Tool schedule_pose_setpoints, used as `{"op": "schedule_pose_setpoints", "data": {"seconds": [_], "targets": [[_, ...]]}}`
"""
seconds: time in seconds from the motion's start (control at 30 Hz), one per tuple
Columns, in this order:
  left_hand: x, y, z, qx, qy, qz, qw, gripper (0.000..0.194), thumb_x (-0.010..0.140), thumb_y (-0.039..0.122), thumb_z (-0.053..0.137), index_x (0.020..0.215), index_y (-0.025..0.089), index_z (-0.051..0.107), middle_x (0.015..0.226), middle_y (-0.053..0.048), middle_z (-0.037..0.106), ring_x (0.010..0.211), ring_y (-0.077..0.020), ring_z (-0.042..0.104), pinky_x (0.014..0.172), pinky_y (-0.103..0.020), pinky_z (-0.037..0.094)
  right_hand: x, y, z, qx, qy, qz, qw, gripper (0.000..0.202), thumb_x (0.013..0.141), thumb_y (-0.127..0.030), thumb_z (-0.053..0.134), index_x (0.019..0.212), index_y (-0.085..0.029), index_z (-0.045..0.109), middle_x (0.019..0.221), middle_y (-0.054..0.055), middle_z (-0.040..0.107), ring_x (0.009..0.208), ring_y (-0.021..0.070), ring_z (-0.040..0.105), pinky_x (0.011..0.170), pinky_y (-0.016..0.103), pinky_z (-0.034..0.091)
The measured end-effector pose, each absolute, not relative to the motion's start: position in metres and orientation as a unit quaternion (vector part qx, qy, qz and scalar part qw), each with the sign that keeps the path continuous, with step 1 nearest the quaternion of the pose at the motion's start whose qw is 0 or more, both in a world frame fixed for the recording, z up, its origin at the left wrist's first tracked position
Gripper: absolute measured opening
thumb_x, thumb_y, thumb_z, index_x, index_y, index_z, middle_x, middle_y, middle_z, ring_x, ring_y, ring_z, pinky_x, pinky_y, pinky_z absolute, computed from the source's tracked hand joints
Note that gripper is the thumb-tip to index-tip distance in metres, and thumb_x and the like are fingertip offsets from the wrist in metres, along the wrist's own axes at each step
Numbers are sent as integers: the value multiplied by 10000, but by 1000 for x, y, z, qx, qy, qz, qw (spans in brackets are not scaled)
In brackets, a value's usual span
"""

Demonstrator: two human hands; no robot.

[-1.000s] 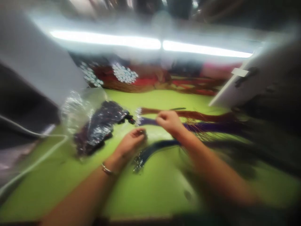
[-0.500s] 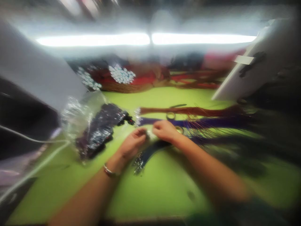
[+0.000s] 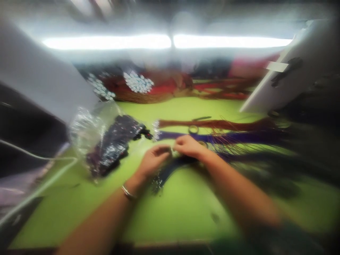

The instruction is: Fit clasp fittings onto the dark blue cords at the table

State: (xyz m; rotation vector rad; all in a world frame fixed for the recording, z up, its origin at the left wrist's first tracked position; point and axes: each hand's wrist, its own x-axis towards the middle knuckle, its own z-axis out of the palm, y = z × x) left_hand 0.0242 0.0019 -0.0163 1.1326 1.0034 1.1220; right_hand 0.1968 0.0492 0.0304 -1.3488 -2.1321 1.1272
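Observation:
Near the middle of the green tabletop, my left hand is closed, thumb and fingers pinched at a small pale piece that is too blurred to name. My right hand is closed too, its fingertips almost meeting the left ones at that same spot. Beneath both hands lies a bundle of dark blue wires with shiny metal ends towards me. Just beyond the right hand run a purple-blue wire bundle and a reddish-brown wire bundle, with pale ends on the left.
A clear plastic bag of black parts lies left of my hands. One tape roll rests on the wires; another is partly behind my right wrist. Red and brown wires lie at the back, between side panels.
My left hand has shifted right and slightly up, closer to the right hand. Less of the pale piece shows between them. The right hand has barely moved.

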Motion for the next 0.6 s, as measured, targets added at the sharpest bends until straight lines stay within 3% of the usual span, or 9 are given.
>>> {"op": "schedule_pose_setpoints", "data": {"seconds": [0.2,0.6], "targets": [[20,4,-20,443,415,493,623,336,672,210,745,997,167,667,928,-71,691,830,-189,631,771,-332,518,198,47,29,-483,-730,425,230,110,645,-143,493,567,-130,571,493,-38,517,463,58,426,459,173,306],[23,2,-26,513,455,477,549,340,678,251,737,1005,171,684,972,-88,710,888,-226,644,886,-404,479,197,48,25,-494,-736,413,208,112,635,-161,498,543,-125,551,488,-42,471,482,63,388,454,191,265]]}}
